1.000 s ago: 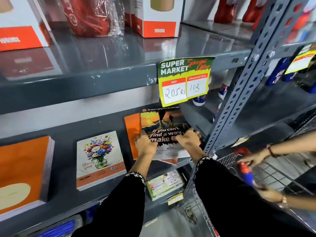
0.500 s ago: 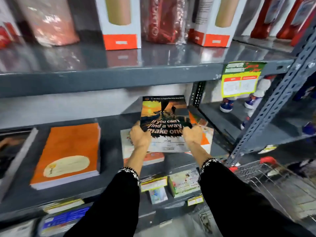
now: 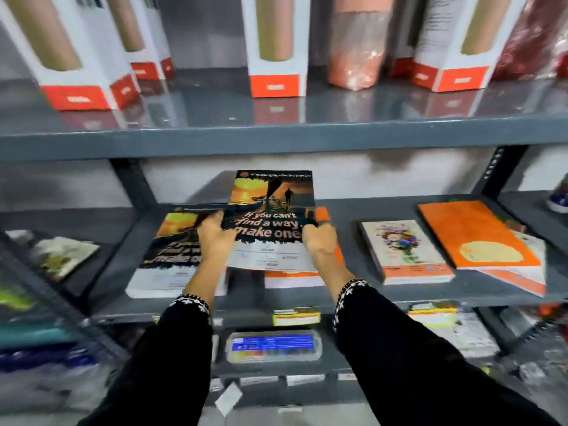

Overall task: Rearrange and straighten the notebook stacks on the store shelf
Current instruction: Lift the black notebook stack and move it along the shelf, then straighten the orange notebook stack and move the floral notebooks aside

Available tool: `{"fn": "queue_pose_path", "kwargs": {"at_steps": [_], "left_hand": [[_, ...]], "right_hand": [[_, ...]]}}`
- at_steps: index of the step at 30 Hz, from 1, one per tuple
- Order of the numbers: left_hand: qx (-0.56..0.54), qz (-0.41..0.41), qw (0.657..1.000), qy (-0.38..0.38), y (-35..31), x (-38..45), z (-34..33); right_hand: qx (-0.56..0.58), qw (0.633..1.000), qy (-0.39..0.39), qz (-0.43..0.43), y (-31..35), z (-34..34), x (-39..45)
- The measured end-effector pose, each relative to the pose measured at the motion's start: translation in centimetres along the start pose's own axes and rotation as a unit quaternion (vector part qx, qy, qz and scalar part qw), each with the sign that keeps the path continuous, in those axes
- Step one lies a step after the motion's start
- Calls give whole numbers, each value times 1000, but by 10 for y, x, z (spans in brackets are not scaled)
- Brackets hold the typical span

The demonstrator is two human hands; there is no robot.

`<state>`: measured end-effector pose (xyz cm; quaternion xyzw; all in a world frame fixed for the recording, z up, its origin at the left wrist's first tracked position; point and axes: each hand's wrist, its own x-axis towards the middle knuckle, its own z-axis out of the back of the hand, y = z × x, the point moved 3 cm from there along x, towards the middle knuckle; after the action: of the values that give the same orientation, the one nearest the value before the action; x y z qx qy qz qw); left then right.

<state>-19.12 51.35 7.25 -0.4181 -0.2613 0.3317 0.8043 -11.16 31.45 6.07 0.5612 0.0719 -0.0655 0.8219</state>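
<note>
— Moved left along the shelf since half a second ago: what does the person hold?

— A sunset notebook (image 3: 272,219), lettered "If you can't find a way, make one", lifted and tilted above the grey shelf (image 3: 353,292). The left hand (image 3: 215,238) clamps its left edge, the right hand (image 3: 318,239) its right edge.

— And beneath it?

— A matching sunset stack (image 3: 172,256) lies to the left, now in view. An orange stack (image 3: 302,273) sits partly hidden under the right hand.

— Farther right?

— A floral notebook stack (image 3: 402,252), then a large orange notebook (image 3: 479,236) lying askew on another at the right end. Boxed flasks (image 3: 278,44) line the upper shelf
</note>
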Motion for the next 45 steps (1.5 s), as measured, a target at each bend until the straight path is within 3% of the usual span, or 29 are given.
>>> {"fn": "queue_pose_path", "kwargs": {"at_steps": [5, 8, 13, 18, 21, 27, 31, 34, 45], "left_hand": [[36, 10, 999, -29, 64, 36, 91], [61, 25, 998, -15, 89, 52, 120], [102, 30, 994, -3, 124, 73, 130], [34, 113, 993, 16, 156, 75, 113], [31, 121, 992, 11, 162, 75, 111], [147, 94, 985, 11, 146, 62, 112], [190, 48, 979, -47, 123, 50, 96], [185, -4, 982, -47, 95, 36, 64], [77, -137, 984, 88, -59, -64, -160]], "right_hand": [[-41, 991, 130, 2, 17, -94, -35], [-97, 981, 167, 20, 16, -132, -45], [-158, 972, 169, 27, 16, -164, -46], [-197, 966, 166, 37, 6, -174, -42], [-203, 963, 174, 44, 4, -179, -40], [-200, 962, 172, 70, 1, -179, -41], [-173, 968, 137, 119, 2, -162, -40], [-148, 973, 91, 154, 8, -132, -33], [-140, 978, -78, 131, -30, 96, 61]]}}
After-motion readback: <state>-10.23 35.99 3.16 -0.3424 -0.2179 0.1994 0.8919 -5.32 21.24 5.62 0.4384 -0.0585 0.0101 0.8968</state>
